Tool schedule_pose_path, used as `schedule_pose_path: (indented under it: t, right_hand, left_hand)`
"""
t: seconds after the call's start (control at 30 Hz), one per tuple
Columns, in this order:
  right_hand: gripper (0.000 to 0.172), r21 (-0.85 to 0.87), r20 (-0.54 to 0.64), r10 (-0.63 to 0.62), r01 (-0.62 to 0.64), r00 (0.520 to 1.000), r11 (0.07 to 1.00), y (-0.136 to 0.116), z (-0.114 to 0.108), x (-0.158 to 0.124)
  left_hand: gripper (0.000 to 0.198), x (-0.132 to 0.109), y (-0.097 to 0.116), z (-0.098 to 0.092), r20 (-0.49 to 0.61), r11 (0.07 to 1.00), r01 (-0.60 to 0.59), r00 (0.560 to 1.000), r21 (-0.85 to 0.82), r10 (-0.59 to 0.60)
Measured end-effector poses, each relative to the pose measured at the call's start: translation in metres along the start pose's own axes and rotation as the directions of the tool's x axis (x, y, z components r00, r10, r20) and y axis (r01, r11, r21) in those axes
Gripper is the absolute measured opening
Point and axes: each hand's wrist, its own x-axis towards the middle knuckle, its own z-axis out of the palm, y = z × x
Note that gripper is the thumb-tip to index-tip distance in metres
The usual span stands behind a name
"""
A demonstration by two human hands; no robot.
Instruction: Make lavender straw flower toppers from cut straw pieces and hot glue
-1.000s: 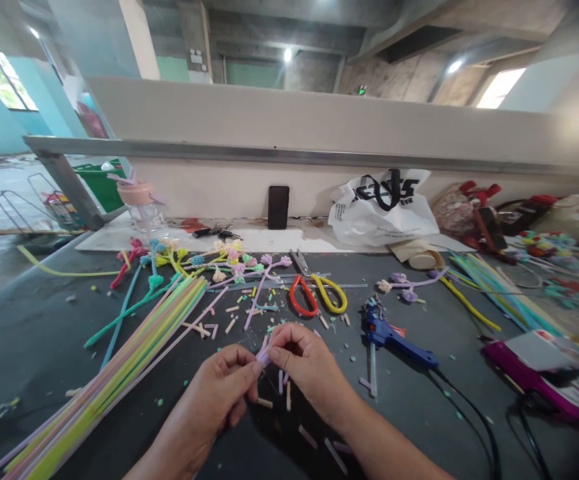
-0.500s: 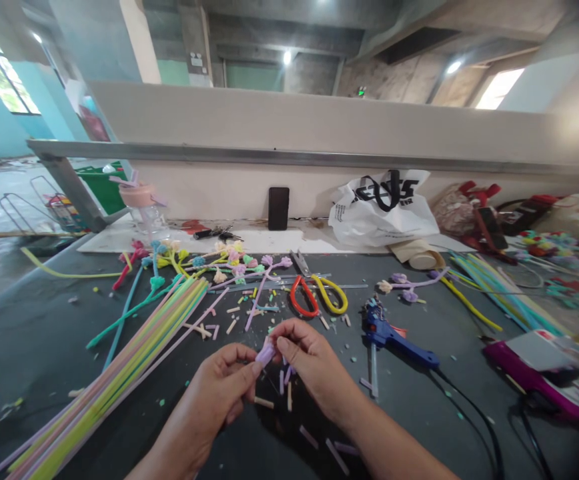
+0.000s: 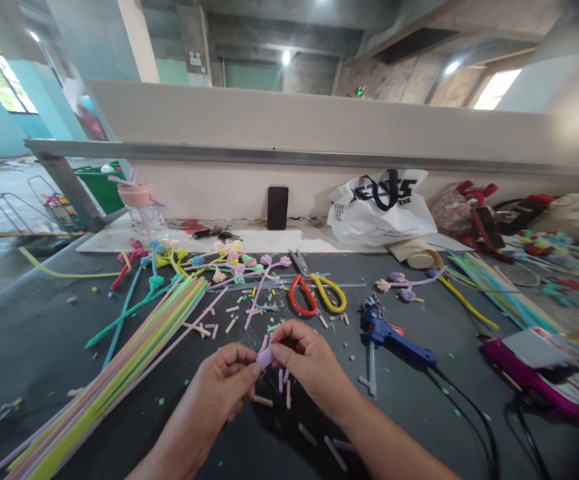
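One bundle of pastel fuzzy stems (image 3: 119, 373), slanting across the left of the tabletop (image 3: 434, 413). One clear cup with a pink lid (image 3: 137, 195), upright behind it; no maker's name readable. Several fuzzy flower sprigs (image 3: 233, 255), mixed colours, lying beyond the bundle's upper end.

One left hand (image 3: 222, 383), thumb and forefinger closed in a pinch on a small purple piece (image 3: 265, 358). Said piece: short, held up between the two hands above the tabletop, partly covered by fingertips; finer detail too small to tell. One black phone (image 3: 277, 208), propped upright at the back; no mark readable. Assorted short offcuts (image 3: 288, 395), pale and purple, beneath the hands. One right hand (image 3: 309, 363), thumb and fingers closed on the other end of the piece.

Handling note: a light pinch would probably serve best, soft stuff being likely to crush; forearms steady, fingertips kept to the ends so the middle shows, one hand anchoring while the other adjusts.

One pair of scissors (image 3: 300, 262), red and yellow handles, blades pointing away. One white bag (image 3: 379, 217): bold black lettering, partly hidden by the black handle, no whole word certain; smaller lines illegible. One blue glue gun (image 3: 392, 340), lying down, cord trailing; no label readable. One magenta case (image 3: 524, 383), white panel on top, any print blurred.
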Motion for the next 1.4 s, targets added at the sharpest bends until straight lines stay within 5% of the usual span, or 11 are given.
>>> schedule_pose_path:
  t: [0.5, 1.03, 1.27, 1.4]
  right_hand:
    - [0.007, -0.216, 0.064, -0.169, 0.179, 0.984, 0.96, 0.0023, -0.0047, -0.0036]
    - [0.015, -0.456, 0.014, -0.229, 0.211, 0.973, 0.865, 0.003, 0.0004, -0.0039]
    - [0.014, -0.458, 0.004, -0.225, 0.202, 0.974, 0.866, 0.0018, 0.002, -0.0033]
    - [0.008, -0.278, 0.026, -0.148, 0.149, 0.989, 0.949, -0.0029, -0.0022, -0.0055]
  left_hand:
    - [0.027, 0.0016, -0.0029, -0.0023, -0.001, 0.999, -0.021, 1.0, 0.035, 0.021]
    - [0.029, 0.0072, -0.0067, -0.0007, -0.025, 0.99, 0.005, 1.0, 0.142, -0.002]
    - [0.029, 0.0043, -0.0072, 0.001, -0.062, 0.987, 0.012, 0.998, 0.158, -0.002]
    - [0.029, 0.0018, -0.003, 0.0024, -0.013, 0.997, 0.021, 1.0, 0.071, -0.02]
